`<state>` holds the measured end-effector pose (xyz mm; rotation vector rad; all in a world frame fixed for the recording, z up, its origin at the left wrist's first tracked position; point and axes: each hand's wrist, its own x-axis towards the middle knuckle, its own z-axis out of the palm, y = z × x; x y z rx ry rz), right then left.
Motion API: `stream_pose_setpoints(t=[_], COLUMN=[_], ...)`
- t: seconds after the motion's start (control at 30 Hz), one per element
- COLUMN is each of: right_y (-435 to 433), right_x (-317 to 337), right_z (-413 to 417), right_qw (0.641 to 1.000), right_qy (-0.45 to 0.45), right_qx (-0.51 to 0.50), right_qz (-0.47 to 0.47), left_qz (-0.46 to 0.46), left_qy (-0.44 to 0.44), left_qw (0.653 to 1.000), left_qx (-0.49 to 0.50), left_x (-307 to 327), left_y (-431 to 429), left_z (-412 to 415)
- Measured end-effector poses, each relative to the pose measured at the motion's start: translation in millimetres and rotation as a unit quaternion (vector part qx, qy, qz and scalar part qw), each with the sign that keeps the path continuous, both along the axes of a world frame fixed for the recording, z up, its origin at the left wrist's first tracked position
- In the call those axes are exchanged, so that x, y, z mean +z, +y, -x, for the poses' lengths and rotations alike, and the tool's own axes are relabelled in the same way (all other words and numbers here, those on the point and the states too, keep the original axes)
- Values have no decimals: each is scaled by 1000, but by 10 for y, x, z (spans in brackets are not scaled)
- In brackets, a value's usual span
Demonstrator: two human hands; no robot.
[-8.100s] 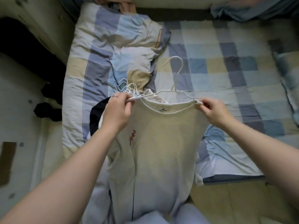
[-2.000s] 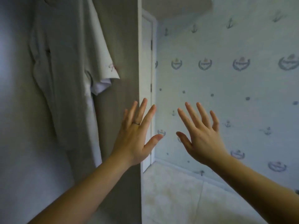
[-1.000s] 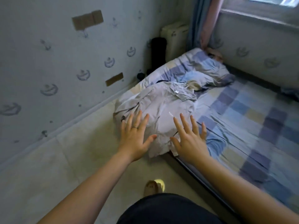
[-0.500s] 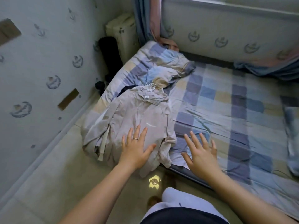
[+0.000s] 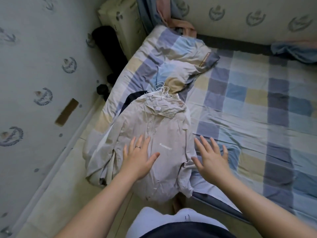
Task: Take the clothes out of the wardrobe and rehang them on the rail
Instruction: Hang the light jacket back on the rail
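Clothes: a pile of garments (image 5: 151,134) lies on the near left corner of the bed (image 5: 248,103), its lower edge hanging over the mattress side toward the floor (image 5: 56,194).
Top garment: a pale beige zip jacket (image 5: 164,131), front up, collar toward the pillow (image 5: 176,60), small white lettering on the chest.
Hangers: a cluster of white wire hooks (image 5: 163,91) pokes out at the collar end, touching the pillow's edge.
Beneath: a dark garment (image 5: 132,100) shows at the pile's upper left.
Left hand (image 5: 139,157): fully open, fingers spread, palm down over the jacket's left half, a ring (image 5: 137,147) on one finger; it grips nothing.
Right hand (image 5: 210,158): fully open, fingers spread, palm down at the jacket's right edge and the checked sheet; it holds nothing.
Contact: whether either palm presses the cloth cannot be told.
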<state>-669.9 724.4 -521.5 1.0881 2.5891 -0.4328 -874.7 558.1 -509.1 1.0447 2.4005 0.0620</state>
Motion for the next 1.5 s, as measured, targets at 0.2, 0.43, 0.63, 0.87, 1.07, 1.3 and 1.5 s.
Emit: stream_pose_setpoints(t=[0.2, 0.43, 0.63, 0.87, 1.07, 1.3, 1.5], right_y=[536, 1045, 1474, 2066, 2398, 2439, 2306], right_x=[-363, -1122, -1996, -3002, -3443, -3336, -2877], right_z=[543, 1271, 1920, 2677, 3082, 3085, 2747], right_qw=[1000, 997, 994, 992, 988, 987, 985], right_qy=[-10, -35, -60, -54, -22, -6, 34], right_qx=[-6, -51, -71, -102, -148, -156, -149], right_qz=[27, 52, 57, 49, 33, 41, 77], left_qz=[20, 29, 29, -9, -56, -138, -193], left_qy=[-19, -29, -3, 103, 139, 95, 83], left_qw=[1000, 999, 998, 987, 983, 983, 975], left_qx=[9, -14, -53, -125, -107, -77, -66], left_x=[-335, -1095, -1998, -2908, -3215, -3068, -2627], left_y=[495, 1140, 1677, 2217, 2497, 2456, 2149], left_z=[535, 1400, 2269, 3008, 3328, 3301, 3124])
